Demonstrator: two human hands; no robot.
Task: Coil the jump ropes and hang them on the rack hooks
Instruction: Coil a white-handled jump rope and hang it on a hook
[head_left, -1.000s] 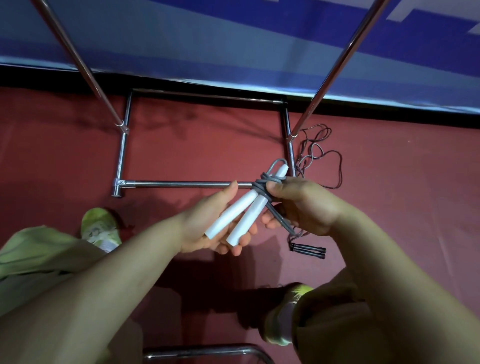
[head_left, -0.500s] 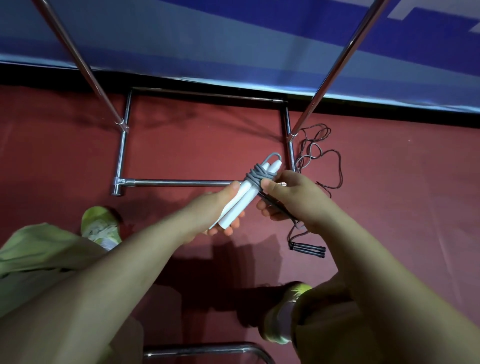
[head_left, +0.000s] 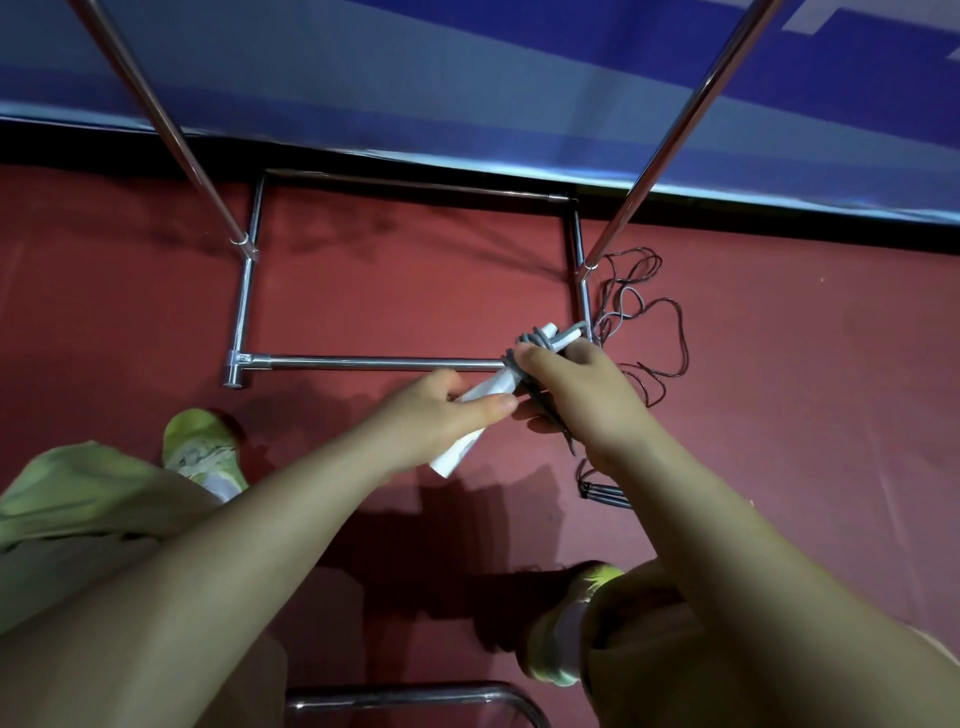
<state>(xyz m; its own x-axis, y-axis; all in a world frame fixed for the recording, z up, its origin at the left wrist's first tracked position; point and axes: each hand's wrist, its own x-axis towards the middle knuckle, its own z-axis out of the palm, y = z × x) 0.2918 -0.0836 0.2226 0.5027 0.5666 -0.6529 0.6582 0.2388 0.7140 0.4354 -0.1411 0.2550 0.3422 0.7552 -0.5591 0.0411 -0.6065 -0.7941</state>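
A person crouches over a red floor (head_left: 415, 291), both hands meeting just right of the frame's centre. The left hand (head_left: 431, 415) holds the white handles (head_left: 485, 392) of a jump rope, its fingers (head_left: 488, 405) curled round them. The right hand (head_left: 576, 395) grips the grey cord (head_left: 535, 340) wound round the upper end of the handles, fingers clamped on the bundle, with a strand trailing down below the hand.

This rope looks nearly coiled: the wraps sit tight and bunched near the handle tops, and what seems left is securing the end. It is not yet hung. No hooks appear in the view; only the chrome rack (head_left: 363, 362), its base rails on the floor and two slanting poles rising out of the top of the frame.

A second rope (head_left: 654, 312), thin and dark, lies loose and tangled on the floor at centre right beside the rack's right pole, its black handles (head_left: 605, 492) lower down near the right forearm. It seems yet to be coiled.
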